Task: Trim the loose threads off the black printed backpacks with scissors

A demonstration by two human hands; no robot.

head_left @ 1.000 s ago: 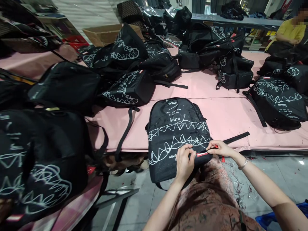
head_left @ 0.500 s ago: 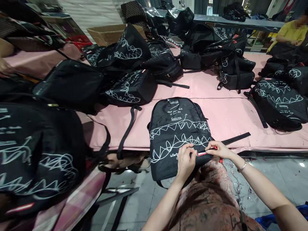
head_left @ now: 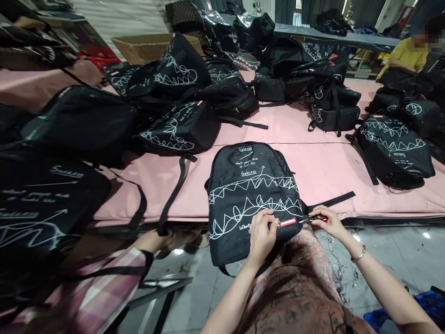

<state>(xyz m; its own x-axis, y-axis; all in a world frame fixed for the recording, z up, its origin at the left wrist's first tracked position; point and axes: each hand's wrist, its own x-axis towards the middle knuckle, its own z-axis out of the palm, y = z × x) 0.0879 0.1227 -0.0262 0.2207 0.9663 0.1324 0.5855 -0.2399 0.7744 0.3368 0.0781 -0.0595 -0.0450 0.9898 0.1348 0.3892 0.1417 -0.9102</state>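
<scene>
A black backpack [head_left: 239, 190] with white zigzag line drawings and lettering lies front side up at the table's near edge, its lower end over my lap. On its lower part sits a small red label [head_left: 288, 222]. My left hand [head_left: 262, 234] presses on the bag just left of this label, thumb and fingers curled in a pinch on the fabric. In my right hand [head_left: 328, 225] is a small pair of thread snips [head_left: 324, 218] with red on the handle. Their metal tips point left, just off the label's right end.
Several similar black backpacks [head_left: 181, 127] lie across the pink-covered table [head_left: 278, 125]. On the left, a co-worker in a plaid sleeve [head_left: 111, 283] is beside another backpack [head_left: 38, 199]. A person in yellow [head_left: 406, 53] is at the far right. Thread scraps litter the floor [head_left: 382, 241].
My right hand with the snips has moved right, away from the label, which now shows fully. My left hand stays on the bag. The co-worker's backpack at left has shifted.
</scene>
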